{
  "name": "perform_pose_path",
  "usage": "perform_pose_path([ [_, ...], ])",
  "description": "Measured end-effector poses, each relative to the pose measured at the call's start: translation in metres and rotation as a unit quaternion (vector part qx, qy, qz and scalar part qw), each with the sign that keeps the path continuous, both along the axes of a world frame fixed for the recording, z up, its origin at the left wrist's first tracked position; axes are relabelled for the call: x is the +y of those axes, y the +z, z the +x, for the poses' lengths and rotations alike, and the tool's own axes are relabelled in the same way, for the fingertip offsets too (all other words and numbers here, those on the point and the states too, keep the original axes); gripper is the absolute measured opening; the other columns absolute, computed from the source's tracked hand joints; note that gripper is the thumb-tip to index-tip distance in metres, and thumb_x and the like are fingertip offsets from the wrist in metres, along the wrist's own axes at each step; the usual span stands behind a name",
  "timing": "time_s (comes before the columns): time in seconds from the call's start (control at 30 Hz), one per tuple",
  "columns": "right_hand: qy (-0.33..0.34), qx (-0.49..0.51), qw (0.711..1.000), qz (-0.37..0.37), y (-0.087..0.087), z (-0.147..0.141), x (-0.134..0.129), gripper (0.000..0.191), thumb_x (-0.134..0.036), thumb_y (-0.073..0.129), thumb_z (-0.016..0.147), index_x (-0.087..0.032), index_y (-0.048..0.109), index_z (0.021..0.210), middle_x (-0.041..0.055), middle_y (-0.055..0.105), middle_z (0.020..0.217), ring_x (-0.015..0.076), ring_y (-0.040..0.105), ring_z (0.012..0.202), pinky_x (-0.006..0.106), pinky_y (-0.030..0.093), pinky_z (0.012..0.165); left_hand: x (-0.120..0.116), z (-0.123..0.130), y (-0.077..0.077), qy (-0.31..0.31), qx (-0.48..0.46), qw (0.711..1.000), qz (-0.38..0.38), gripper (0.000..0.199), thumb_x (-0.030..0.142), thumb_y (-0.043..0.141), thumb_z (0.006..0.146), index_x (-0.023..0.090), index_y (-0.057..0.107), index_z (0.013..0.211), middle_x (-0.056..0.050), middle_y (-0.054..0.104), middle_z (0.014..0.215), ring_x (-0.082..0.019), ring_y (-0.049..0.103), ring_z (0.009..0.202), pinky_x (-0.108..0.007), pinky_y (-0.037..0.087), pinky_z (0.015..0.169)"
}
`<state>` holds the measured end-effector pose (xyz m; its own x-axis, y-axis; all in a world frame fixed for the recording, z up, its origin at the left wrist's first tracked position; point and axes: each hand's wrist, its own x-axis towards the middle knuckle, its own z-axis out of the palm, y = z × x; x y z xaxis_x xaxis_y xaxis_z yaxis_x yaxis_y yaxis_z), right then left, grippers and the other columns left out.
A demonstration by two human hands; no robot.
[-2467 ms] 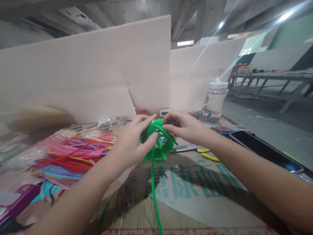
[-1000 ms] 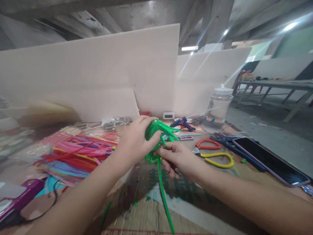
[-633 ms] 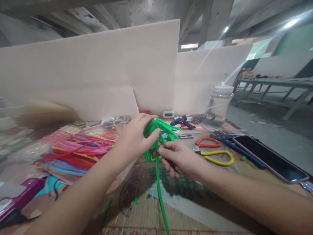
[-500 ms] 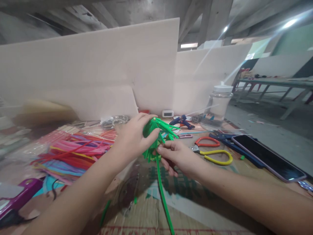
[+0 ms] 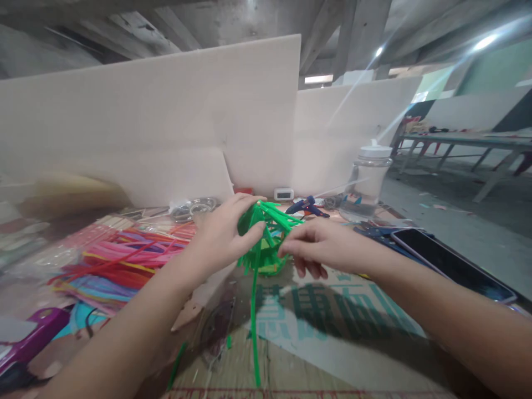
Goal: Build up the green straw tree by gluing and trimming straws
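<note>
A green piece built from many pipe cleaners (image 5: 272, 260) stands over the cardboard at the middle of the table, its stems spreading from a peak. My left hand (image 5: 230, 230) is closed around its upper left side, thumb across the front. One long green pipe cleaner (image 5: 254, 327) hangs from the front toward me, its lower end loose. At the right side of the piece is my right hand (image 5: 311, 246), fingertips pinched against the green stems; what exactly lies between them is partly hidden.
Bundles of coloured pipe cleaners (image 5: 133, 255) lie at left, near a purple-handled tool (image 5: 35, 335). Behind are a blue glue gun (image 5: 307, 206), a small white digital display (image 5: 284, 194) and a clear water bottle (image 5: 368, 183). A phone (image 5: 449, 263) lies at right. White boards (image 5: 166, 116) stand behind.
My right hand has moved off the long hanging pipe cleaner, up and right to the side stems. The hanging stem has swung left. My left hand keeps its hold.
</note>
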<state>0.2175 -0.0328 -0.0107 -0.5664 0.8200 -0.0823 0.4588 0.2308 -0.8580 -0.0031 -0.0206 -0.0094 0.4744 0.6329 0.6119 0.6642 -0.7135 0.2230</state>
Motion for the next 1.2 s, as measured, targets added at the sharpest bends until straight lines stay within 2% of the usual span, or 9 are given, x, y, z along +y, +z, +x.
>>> perform_pose_path([
  [0.1,-0.087,0.0,0.968,0.234,0.009,0.011,0.002,0.023,-0.038,0.058,0.09,-0.018,0.065,0.081,-0.0001,0.063,0.064,0.0119,0.055,0.055,0.024,0.039,0.051,0.002,-0.003,0.001,-0.035,0.006,0.999,-0.014,0.036,0.03,0.051,0.094,0.018,0.058,0.127,-0.008,0.063,0.126,-0.023,0.059,0.118,-0.037,0.046,0.101],
  [0.2,-0.11,-0.031,0.931,0.346,0.004,0.012,0.004,0.024,-0.037,0.065,0.088,-0.019,0.065,0.103,0.0026,0.068,0.086,0.0145,0.059,0.071,0.027,0.042,0.062,0.0,-0.001,0.001,-0.039,0.007,0.999,-0.013,0.037,0.029,0.05,0.094,0.017,0.059,0.128,-0.009,0.062,0.128,-0.023,0.059,0.119,-0.037,0.046,0.102],
  [0.27,-0.102,-0.054,0.928,0.355,-0.001,0.01,0.004,0.026,-0.034,0.066,0.088,-0.02,0.062,0.109,0.003,0.068,0.092,0.0147,0.059,0.074,0.027,0.041,0.066,-0.002,0.0,0.001,-0.031,0.007,0.999,-0.009,0.036,0.028,0.05,0.094,0.016,0.06,0.126,-0.009,0.063,0.126,-0.023,0.06,0.116,-0.037,0.047,0.1],
  [0.4,-0.09,-0.068,0.922,0.371,-0.005,0.007,0.005,0.012,-0.029,0.063,0.091,-0.019,0.061,0.097,0.001,0.066,0.084,0.0134,0.057,0.071,0.027,0.038,0.067,-0.004,0.002,-0.001,-0.002,0.01,1.0,0.015,0.035,0.029,0.049,0.095,0.014,0.063,0.124,-0.009,0.066,0.122,-0.023,0.061,0.115,-0.036,0.047,0.1],
  [0.7,-0.083,-0.076,0.911,0.397,-0.004,0.008,0.005,0.005,-0.023,0.063,0.091,-0.018,0.061,0.091,-0.0008,0.061,0.078,0.0123,0.052,0.068,0.026,0.034,0.066,-0.002,0.002,-0.001,0.015,0.034,0.999,0.038,0.035,0.028,0.046,0.097,0.013,0.062,0.125,-0.01,0.066,0.123,-0.023,0.061,0.115,-0.037,0.048,0.099],
  [0.9,-0.072,-0.068,0.897,0.43,-0.006,0.008,0.005,0.019,-0.033,0.061,0.094,-0.018,0.058,0.081,0.0008,0.059,0.081,0.0125,0.049,0.069,0.027,0.034,0.066,0.004,-0.005,-0.001,0.0,0.047,0.999,0.005,0.04,0.037,0.045,0.102,0.016,0.056,0.134,-0.01,0.062,0.131,-0.022,0.058,0.122,-0.037,0.044,0.105],
  [1.07,-0.061,-0.061,0.892,0.445,-0.009,0.008,0.003,0.009,-0.026,0.06,0.094,-0.019,0.064,0.09,0.0007,0.063,0.082,0.012,0.053,0.069,0.026,0.035,0.064,0.01,-0.011,-0.001,-0.001,0.036,0.999,-0.031,0.046,0.042,0.04,0.103,0.018,0.052,0.141,-0.01,0.059,0.138,-0.024,0.054,0.128,-0.041,0.042,0.109],
  [1.13,-0.029,-0.06,0.857,0.511,-0.012,0.008,0.002,0.011,-0.021,0.057,0.095,-0.02,0.068,0.094,0.0009,0.066,0.082,0.012,0.055,0.07,0.026,0.036,0.063,0.01,-0.011,-0.001,0.004,0.039,0.999,-0.037,0.046,0.042,0.038,0.104,0.018,0.052,0.142,-0.01,0.059,0.139,-0.024,0.054,0.128,-0.042,0.041,0.11],
  [1.2,0.015,-0.08,0.782,0.618,-0.015,0.007,0.001,0.019,-0.017,0.05,0.098,-0.019,0.07,0.098,0.0021,0.066,0.079,0.0135,0.056,0.071,0.028,0.036,0.062,0.01,-0.011,-0.001,0.005,0.041,0.999,-0.033,0.047,0.041,0.038,0.104,0.018,0.052,0.142,-0.011,0.059,0.139,-0.024,0.054,0.128,-0.042,0.041,0.111],
])
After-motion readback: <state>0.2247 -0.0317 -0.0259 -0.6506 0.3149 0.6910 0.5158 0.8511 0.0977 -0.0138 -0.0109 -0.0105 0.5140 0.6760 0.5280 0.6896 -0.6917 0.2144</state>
